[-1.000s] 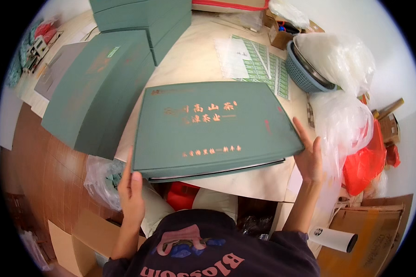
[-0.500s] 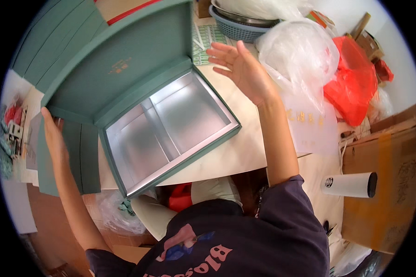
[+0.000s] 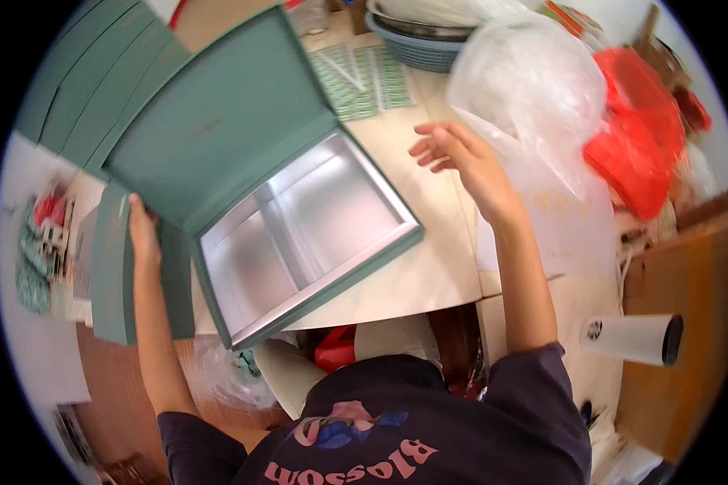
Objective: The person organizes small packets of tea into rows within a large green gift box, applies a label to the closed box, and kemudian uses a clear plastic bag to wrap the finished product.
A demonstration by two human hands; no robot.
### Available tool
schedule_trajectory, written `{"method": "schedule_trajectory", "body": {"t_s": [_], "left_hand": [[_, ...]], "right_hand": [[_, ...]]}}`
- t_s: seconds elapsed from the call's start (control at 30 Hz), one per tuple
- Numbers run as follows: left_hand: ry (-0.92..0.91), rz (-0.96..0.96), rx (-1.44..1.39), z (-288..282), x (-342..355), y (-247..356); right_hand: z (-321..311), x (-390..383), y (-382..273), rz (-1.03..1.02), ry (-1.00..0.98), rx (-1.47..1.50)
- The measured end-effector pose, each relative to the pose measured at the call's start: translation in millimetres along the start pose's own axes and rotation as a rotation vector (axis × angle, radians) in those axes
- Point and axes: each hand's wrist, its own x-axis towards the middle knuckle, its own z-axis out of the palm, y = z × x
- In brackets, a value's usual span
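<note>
Opening the divided gift box (image 3: 344, 273) seemed our step. Our right hand (image 3: 465, 158) hung spread, left hand (image 3: 144, 234) unreadable; next, the lid (image 3: 218, 117) likely needed steadying.

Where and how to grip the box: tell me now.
Probably best by the outer ends of the box, left hand from the left and right hand from the right: it is wide and straight-sided, and its lid, raised behind, would likely block a reach from the back.
</note>
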Motion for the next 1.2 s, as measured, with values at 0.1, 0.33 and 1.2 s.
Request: {"method": "schedule_trajectory", "body": {"t_s": [0.1, 0.33, 1.2], "left_hand": [[0.045, 0.092, 0.071, -3.3, -54.6, -9.5], [0.057, 0.013, 0.033, -58.8, -169.5, -47.3], [0.572, -0.450, -0.567, -86.5, -454.0, -227.6]], "right_hand": [[47.7, -11.2, -1.6, -0.185, -0.065, -0.340], [157.2, -52.4, 9.5, -0.496, -0.619, -0.726], [240.7, 24.3, 40.1, -0.316, -0.872, -1.112]]}}
